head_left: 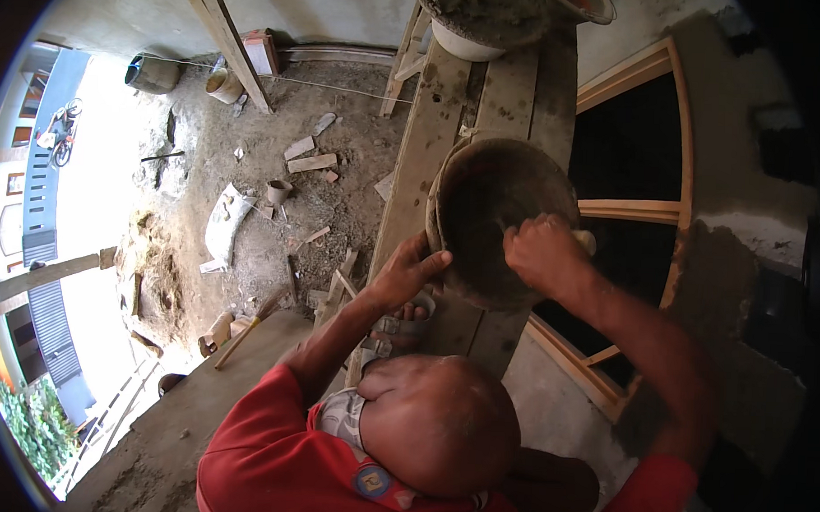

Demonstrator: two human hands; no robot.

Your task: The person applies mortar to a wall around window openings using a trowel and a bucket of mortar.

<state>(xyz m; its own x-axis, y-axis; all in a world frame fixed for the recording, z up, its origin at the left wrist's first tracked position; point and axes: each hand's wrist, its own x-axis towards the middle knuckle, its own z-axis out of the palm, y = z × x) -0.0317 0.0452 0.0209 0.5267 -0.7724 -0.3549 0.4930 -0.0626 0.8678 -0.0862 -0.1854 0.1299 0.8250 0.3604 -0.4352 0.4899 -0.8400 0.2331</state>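
A round, mortar-stained bucket [455, 249] stands on the wooden plank scaffold, tipped a little so its dark inside faces me. My left hand [409, 272] grips its near left rim, the thumb lying over the edge. My right hand [547, 252] is a fist over the bucket's opening, closed round a tool with a pale handle [586, 242]. The handle's end sticks out on the right of the fist. The tool's other end points into the bucket and is too dark to make out.
Planks [425, 144] run away from me beside a wooden window frame [683, 130]. A basin of grey mortar [486, 15] stands at their far end. Down on the left, the dirt floor holds a white sack [227, 224], a small pot [279, 192], wood scraps and buckets. My bent knee is close below.
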